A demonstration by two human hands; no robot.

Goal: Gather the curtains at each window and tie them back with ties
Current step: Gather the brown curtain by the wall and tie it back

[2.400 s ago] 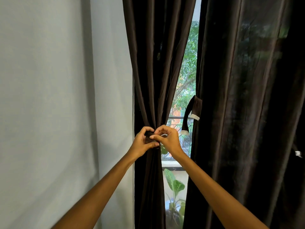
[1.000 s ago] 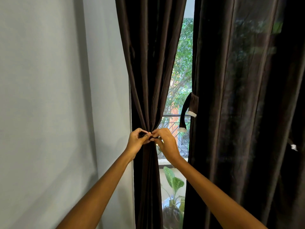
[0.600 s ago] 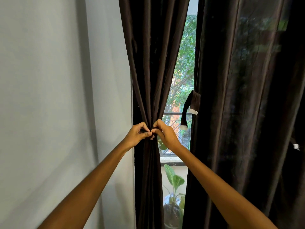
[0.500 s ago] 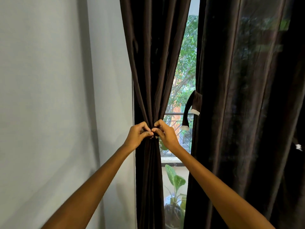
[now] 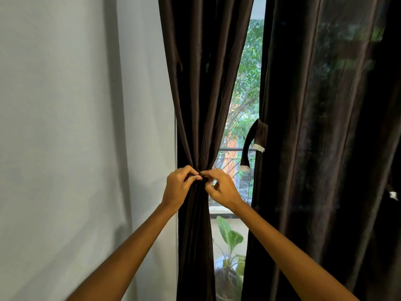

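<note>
Left hand (image 5: 176,187) and right hand (image 5: 219,190) pinch the tie (image 5: 200,178) around the gathered left curtain (image 5: 195,105) beside the wall; soft, limp fabric, best gripped at the cinched waist.

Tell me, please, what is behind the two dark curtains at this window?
Through the gap between the left curtain and right curtain show green trees, a railing and a potted plant. The cloth hides everything else.
</note>
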